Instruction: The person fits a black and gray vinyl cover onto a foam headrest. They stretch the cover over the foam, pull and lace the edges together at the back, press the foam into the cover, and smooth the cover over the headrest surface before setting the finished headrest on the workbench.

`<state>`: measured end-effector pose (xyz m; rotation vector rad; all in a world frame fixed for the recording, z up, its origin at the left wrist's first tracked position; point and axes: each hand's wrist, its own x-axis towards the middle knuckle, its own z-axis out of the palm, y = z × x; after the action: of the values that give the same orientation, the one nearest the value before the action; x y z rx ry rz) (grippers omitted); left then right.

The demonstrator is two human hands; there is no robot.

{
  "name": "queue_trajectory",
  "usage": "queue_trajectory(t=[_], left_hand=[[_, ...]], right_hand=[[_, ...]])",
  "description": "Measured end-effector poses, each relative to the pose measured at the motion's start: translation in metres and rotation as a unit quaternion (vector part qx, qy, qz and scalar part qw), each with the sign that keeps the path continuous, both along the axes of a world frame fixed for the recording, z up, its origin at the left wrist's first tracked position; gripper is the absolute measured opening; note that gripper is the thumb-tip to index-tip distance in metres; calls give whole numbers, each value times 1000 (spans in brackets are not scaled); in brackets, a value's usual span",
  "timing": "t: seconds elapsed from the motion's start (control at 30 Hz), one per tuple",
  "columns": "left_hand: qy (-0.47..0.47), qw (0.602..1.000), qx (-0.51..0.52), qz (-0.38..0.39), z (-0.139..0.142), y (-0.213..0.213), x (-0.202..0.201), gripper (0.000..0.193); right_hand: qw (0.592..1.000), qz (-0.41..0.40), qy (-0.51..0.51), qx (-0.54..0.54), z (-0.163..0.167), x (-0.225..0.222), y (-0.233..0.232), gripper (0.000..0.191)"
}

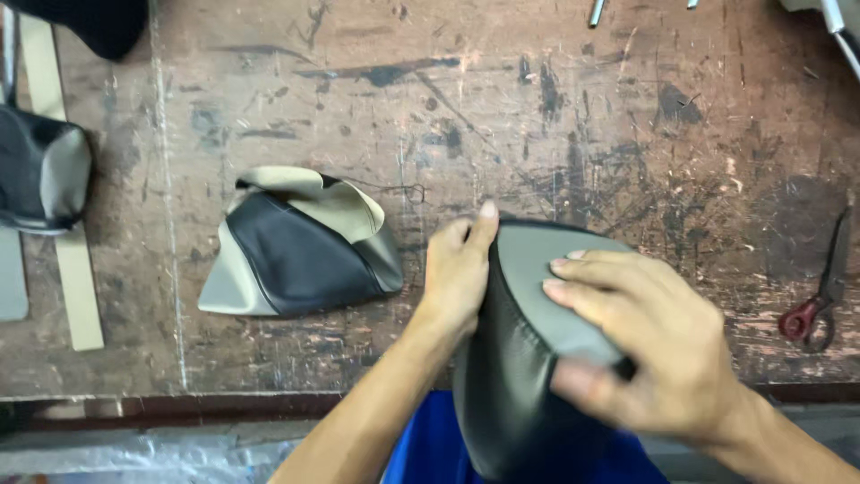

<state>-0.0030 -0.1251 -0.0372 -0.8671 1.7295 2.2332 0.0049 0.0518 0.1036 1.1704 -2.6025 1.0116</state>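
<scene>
Both hands are gripping a black-and-grey cover (520, 341) at the table's (627, 134) near edge: left hand (457, 278) pinching its seam, right hand (654, 341) pressing the grey panel. Smoothing evenly seems wise, keeping seams straight.

1. Workbench (627, 116): worn wooden top, brown, heavily scratched, with dark stains and smears across most of the surface.
2. Front edge of the bench (179, 399): a darker strip runs along it, chipped in places.
3. Below the edge, lower left: a pale, crinkled sheet (134, 453), possibly plastic; the view is too blurred to confirm.
4. Lighting: even and diffuse, with soft shadows only; no lamp or window in view.
</scene>
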Motion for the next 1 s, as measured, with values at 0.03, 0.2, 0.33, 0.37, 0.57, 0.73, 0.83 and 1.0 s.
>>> queue_trajectory(t=[0.03, 0.2, 0.33, 0.37, 0.57, 0.73, 0.83, 1.0], left_hand=[[-12, 999, -42, 10, -3, 8, 11, 45], [-99, 985, 120, 74, -16, 6, 40, 42], [-119, 978, 170, 37, -14, -10, 38, 40], [-124, 976, 177, 38, -12, -11, 37, 38], [-91, 989, 110, 23, -2, 6, 36, 41], [-118, 976, 176, 55, -13, 40, 38, 42], [-119, 976, 176, 45, -17, 48, 51, 43], [-135, 964, 228, 25, -25, 37, 52, 41]], right_hand=[[996, -30, -83, -23, -7, 3, 4, 33], [946, -106, -288, -108, -32, 7, 12, 27], [873, -58, -468, -121, -61, -17, 25, 41], [863, -48, -492, -105, -72, -28, 27, 44], [768, -14, -603, 216, -92, -80, 29, 45], [781, 7, -499, 374, -93, -99, 5, 49], [786, 34, -493, 372, -99, -90, -2, 49], [733, 10, -601, 319, -114, -90, -8, 56]])
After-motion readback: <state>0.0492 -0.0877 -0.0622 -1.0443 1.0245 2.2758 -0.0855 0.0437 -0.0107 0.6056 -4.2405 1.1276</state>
